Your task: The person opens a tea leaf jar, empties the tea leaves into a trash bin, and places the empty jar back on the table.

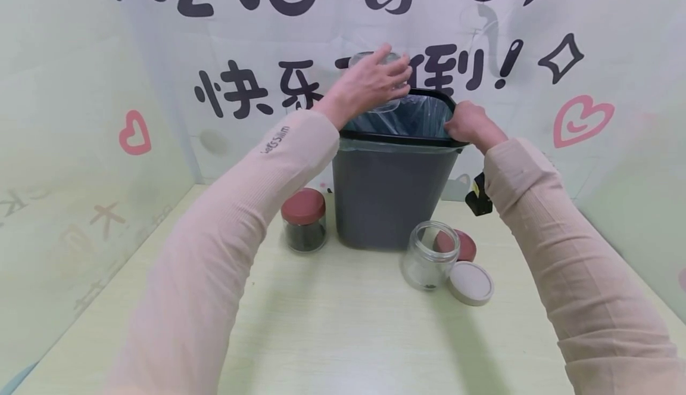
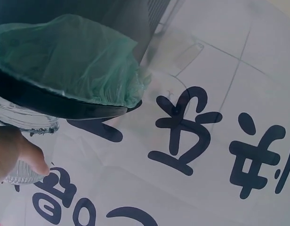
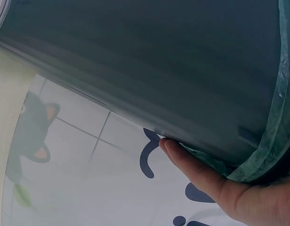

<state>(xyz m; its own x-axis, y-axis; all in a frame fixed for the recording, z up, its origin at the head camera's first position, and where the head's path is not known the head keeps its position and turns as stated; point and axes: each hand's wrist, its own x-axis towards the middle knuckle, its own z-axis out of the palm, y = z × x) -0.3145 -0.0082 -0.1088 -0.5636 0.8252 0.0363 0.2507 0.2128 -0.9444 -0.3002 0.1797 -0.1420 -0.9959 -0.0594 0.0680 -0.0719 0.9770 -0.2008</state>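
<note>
A dark grey trash bin (image 1: 388, 198) with a black rim and a translucent green liner (image 1: 412, 115) stands upright at the back of the table. My left hand (image 1: 377, 79) holds a clear jar (image 2: 29, 117) over the bin, its threaded mouth down at the rim. In the head view the hand covers most of this jar. On the right side of the bin, my right hand (image 1: 471, 122) grips the rim. The right wrist view shows its fingers (image 3: 197, 169) along the bin's outer wall, by the folded liner edge.
Left of the bin stands a jar with a red lid (image 1: 303, 207) and dark contents. An open clear jar (image 1: 430, 258), with a dark speck at its bottom, stands front right, beside a red lid (image 1: 466, 245) and a white lid (image 1: 471, 283). A printed wall (image 1: 257, 162) closes the back.
</note>
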